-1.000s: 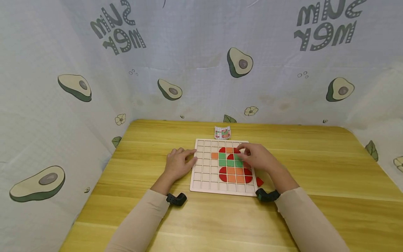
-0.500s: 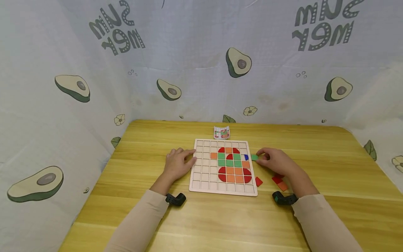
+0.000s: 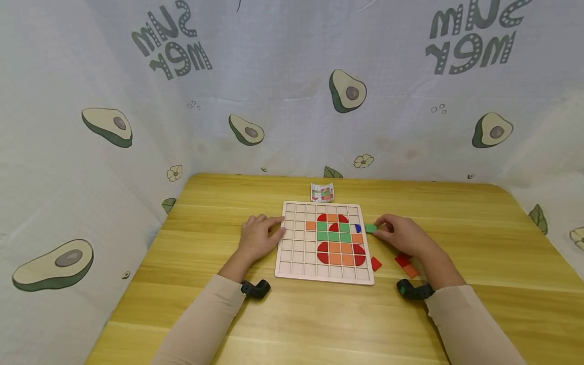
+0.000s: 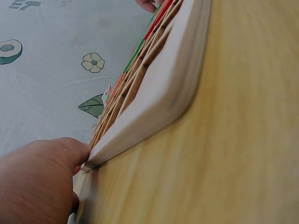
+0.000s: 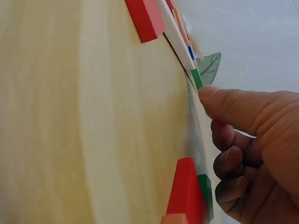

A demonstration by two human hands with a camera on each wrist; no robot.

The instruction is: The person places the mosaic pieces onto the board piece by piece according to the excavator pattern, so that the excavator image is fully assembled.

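Observation:
A wooden grid board (image 3: pixel 296 268) lies on the table, its right half partly filled with red, orange and green pieces. A small blue piece (image 3: pixel 358 228) sits in a cell near the right edge. My left hand (image 3: pixel 257 238) rests at the board's left side, thumb and index finger against the edge; the left wrist view has the thumb (image 4: pixel 65 151) at the rim. Just right of the board, my right hand (image 3: pixel 401 234) pinches a green square tile (image 3: pixel 370 228) between thumb and index finger. In the right wrist view, the green tile (image 5: pixel 197 78) overlaps the board's edge.
A red tile (image 3: pixel 376 263) lies by the board's lower right edge. Near the right wrist are another red tile (image 3: pixel 402 260) and an orange tile (image 3: pixel 411 271), with a green piece (image 5: pixel 206 196) behind. A small patterned card (image 3: pixel 322 192) stands behind the board.
My right hand has moved right, from over the board's upper right to beside it, where it holds the green tile. The blue piece has come into view. My left hand stays put.

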